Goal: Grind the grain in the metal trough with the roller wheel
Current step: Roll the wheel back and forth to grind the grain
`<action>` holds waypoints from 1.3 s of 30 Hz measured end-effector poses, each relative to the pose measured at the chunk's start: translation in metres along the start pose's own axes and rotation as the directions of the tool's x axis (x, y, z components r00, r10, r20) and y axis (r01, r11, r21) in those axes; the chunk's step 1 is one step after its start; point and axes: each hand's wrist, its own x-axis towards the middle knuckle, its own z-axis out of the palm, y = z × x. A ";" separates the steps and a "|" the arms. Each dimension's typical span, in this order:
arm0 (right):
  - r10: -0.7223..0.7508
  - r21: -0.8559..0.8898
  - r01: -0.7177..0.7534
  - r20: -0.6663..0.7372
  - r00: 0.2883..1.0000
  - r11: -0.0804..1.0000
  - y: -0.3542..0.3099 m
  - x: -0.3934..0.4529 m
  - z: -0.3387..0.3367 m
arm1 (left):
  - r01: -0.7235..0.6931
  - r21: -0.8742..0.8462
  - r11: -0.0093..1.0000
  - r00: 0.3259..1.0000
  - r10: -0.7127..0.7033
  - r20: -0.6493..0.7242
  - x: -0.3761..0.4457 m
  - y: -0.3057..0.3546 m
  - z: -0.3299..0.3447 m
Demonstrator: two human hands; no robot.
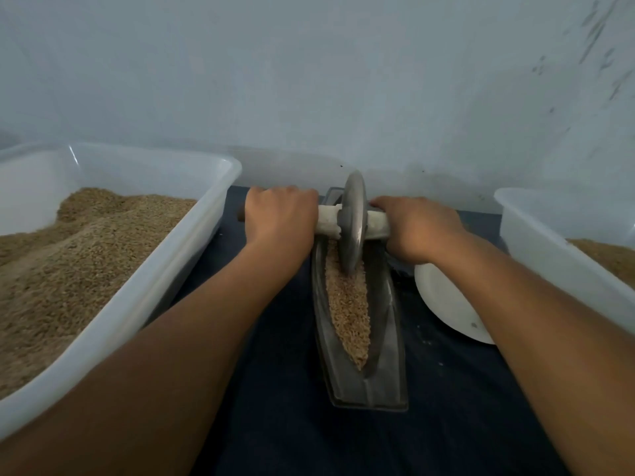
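Note:
A boat-shaped metal trough point(388, 341) lies lengthwise on the dark cloth in front of me, with a strip of tan grain point(347, 307) along its groove. A metal roller wheel point(352, 221) stands upright in the far half of the trough, its lower edge down in the grain. A pale handle bar point(328, 221) runs through the wheel's hub. My left hand point(280, 216) grips the bar left of the wheel. My right hand point(417, 228) grips it right of the wheel. The bar's right end is hidden under my right hand.
A large white plastic tub point(137, 297) heaped with grain fills the left side. Another white tub point(549, 249) holding some grain stands at the right edge. A white bowl point(443, 300) sits beside the trough under my right forearm. A pale wall is close behind.

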 end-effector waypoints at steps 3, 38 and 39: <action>0.011 0.029 -0.011 0.024 1.000 1.000 0.001 0.002 0.001 | -0.026 0.009 1.000 0.999 0.027 -0.041 0.004 0.001 0.003; 0.035 -0.030 -0.040 -0.160 0.987 0.999 -0.017 -0.065 0.000 | -0.092 -0.010 0.996 0.992 0.092 0.086 -0.040 -0.003 -0.028; 0.035 -0.029 -0.040 -0.139 0.990 0.999 -0.016 -0.059 -0.001 | -0.087 -0.016 0.996 0.992 0.088 0.089 -0.035 -0.003 -0.025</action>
